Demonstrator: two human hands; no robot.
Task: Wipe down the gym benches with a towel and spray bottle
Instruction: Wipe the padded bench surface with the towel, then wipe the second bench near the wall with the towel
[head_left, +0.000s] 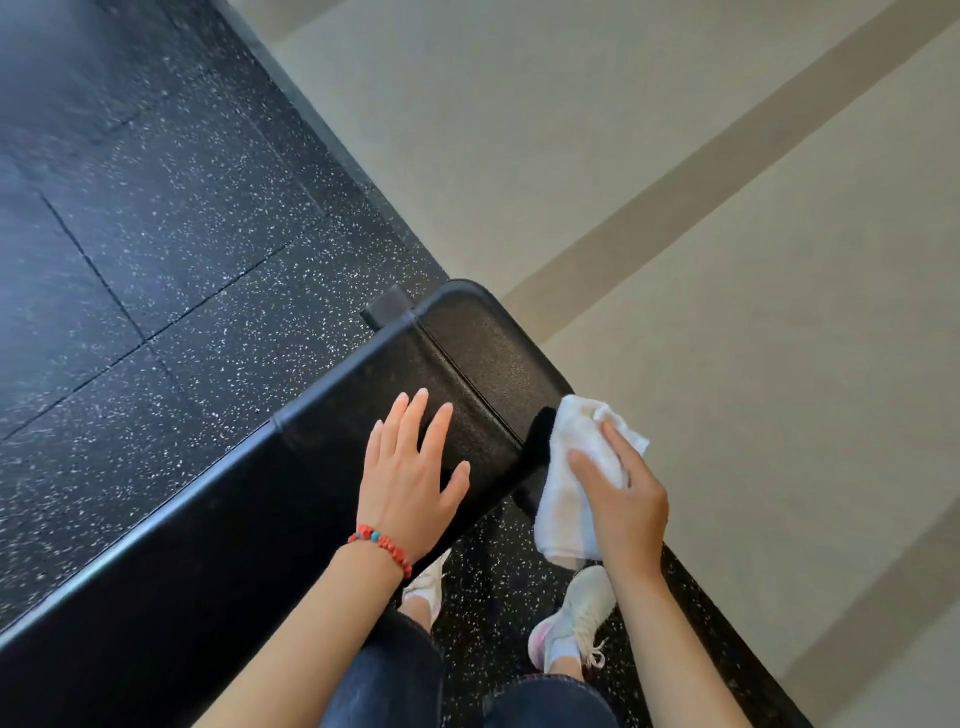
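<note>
Bracing my left hand (410, 480) flat, fingers spread, on the bench (467, 358) pad, I grip the white towel (569, 483) in my right hand (626, 501) against its side edge, where firm overlapping strokes should work best.

You have one black padded gym bench (322, 467) in front of you and one white towel (571, 467). Two hands show: your left hand (405, 483) and your right hand (623, 499). You wear one red beaded bracelet (382, 545) and two white sneakers (576, 618).
</note>
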